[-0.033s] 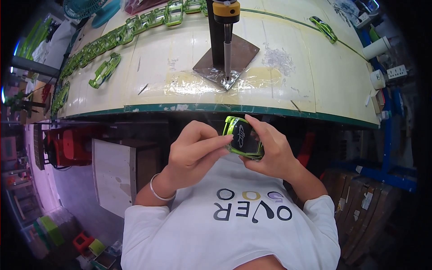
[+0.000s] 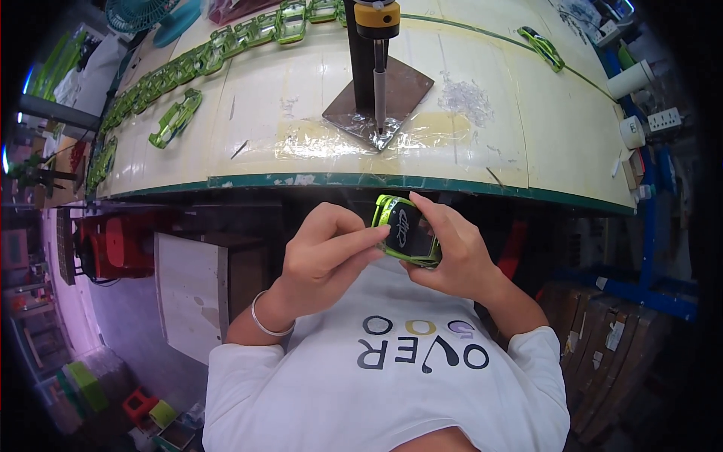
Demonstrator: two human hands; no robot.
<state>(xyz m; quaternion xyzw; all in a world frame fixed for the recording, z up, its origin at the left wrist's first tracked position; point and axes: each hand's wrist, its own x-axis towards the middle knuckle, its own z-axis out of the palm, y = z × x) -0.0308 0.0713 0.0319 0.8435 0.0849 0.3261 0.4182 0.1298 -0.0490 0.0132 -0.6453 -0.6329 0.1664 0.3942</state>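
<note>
Below the front edge of the table, my right hand (image 2: 456, 252) grips a bright green plastic shell (image 2: 416, 264) with a black panel and a pale looping mark on top. Its thumb and fingers wrap the right side of the shell. My left hand (image 2: 324, 252) is closed in a pinch, its fingertips touching the shell's left edge. Whether something small sits between those fingertips is hidden. Above the hands, an upright electric screwdriver (image 2: 380, 83) with a yellow collar hangs on a black post, its tip over a brown metal plate (image 2: 414, 87).
Similar green shells (image 2: 226, 44) form a curved row at the far left of the table (image 2: 301, 98); one shell (image 2: 175, 118) lies apart and another (image 2: 541, 49) lies far right. A teal fan (image 2: 139, 13) stands at the back left. Brown cartons (image 2: 602, 354) stand at right, beside me.
</note>
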